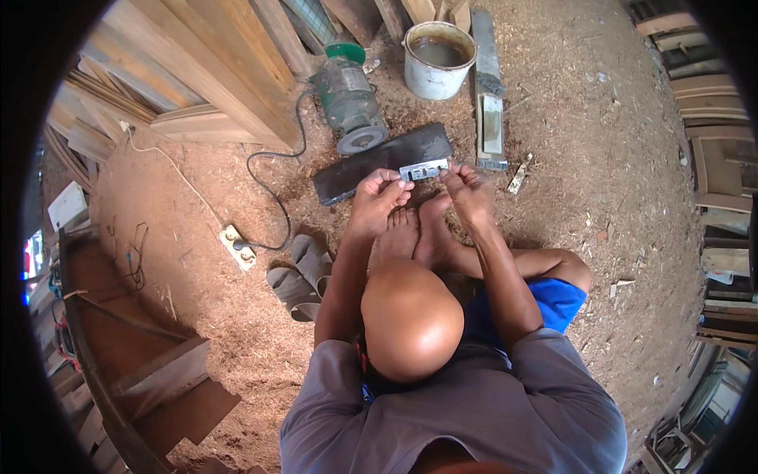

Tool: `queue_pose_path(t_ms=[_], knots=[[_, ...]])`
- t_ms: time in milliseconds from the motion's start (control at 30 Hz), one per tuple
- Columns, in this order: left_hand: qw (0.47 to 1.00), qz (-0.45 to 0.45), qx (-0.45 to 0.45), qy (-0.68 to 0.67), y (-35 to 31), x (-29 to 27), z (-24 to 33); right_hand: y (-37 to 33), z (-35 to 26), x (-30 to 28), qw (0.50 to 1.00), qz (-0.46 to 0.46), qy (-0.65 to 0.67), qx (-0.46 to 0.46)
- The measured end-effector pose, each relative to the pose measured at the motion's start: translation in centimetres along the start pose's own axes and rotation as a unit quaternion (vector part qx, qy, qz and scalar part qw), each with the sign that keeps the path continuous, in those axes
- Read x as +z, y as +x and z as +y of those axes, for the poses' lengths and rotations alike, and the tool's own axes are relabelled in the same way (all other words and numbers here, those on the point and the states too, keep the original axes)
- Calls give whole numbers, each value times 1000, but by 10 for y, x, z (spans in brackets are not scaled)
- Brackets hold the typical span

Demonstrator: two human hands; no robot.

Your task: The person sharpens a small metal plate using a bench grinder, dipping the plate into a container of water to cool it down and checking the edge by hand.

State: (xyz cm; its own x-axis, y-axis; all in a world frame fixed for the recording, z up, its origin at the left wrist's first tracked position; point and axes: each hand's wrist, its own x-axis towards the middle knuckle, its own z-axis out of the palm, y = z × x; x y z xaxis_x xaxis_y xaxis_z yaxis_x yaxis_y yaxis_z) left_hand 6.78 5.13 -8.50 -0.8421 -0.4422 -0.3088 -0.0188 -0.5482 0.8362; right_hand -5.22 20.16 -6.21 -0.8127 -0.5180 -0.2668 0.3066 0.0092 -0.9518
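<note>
A small, flat, silvery planer blade (423,170) with slots along it is held up between my two hands. My left hand (377,199) pinches its left end between thumb and fingers. At the opposite end my right hand (469,192) grips it the same way. Just beyond the blade, a long dark block (347,175) lies slantwise on the ground, partly hidden by the blade and my fingers. Behind that block sits a green bench grinder (347,95), its grey grinding wheel (362,140) facing toward me.
A white bucket of murky liquid (438,75) stands beyond the block. Right of it, a sharpening stone (492,126) rests on a long board (484,39). A power strip (238,246) with a plugged-in cord and a pair of sandals (296,280) lie left. Timber (229,71) leans at far left.
</note>
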Motion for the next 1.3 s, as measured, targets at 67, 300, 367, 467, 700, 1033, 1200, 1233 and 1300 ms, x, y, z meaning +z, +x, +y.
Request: queue_pose_path(t_ms=[67,300,367,467,700,1033,1200,1233,1300], knots=[[1000,17,1,-5,6,-9,-8,4,3,7,1000,-5,4,9],[996,87,-11,33,18,-40,-31,35,50,23,996,-21,-85,-1],[994,93,-15,50,23,-58,-37,47,71,31,992,-32,-120,-16],[991,122,-17,59,30,-81,-41,62,87,50,986,-48,-159,20],[978,165,5,130,62,-120,-51,97,118,74,975,-75,-208,16],[965,179,-24,190,89,-138,-41,127,125,95,947,-44,-317,-1],[968,192,-24,157,95,-139,-45,127,121,102,958,-29,-283,23],[968,195,-24,154,96,-140,-46,125,117,105,960,-25,-276,33],[969,195,-23,149,98,-141,-47,128,124,105,962,-24,-272,24]])
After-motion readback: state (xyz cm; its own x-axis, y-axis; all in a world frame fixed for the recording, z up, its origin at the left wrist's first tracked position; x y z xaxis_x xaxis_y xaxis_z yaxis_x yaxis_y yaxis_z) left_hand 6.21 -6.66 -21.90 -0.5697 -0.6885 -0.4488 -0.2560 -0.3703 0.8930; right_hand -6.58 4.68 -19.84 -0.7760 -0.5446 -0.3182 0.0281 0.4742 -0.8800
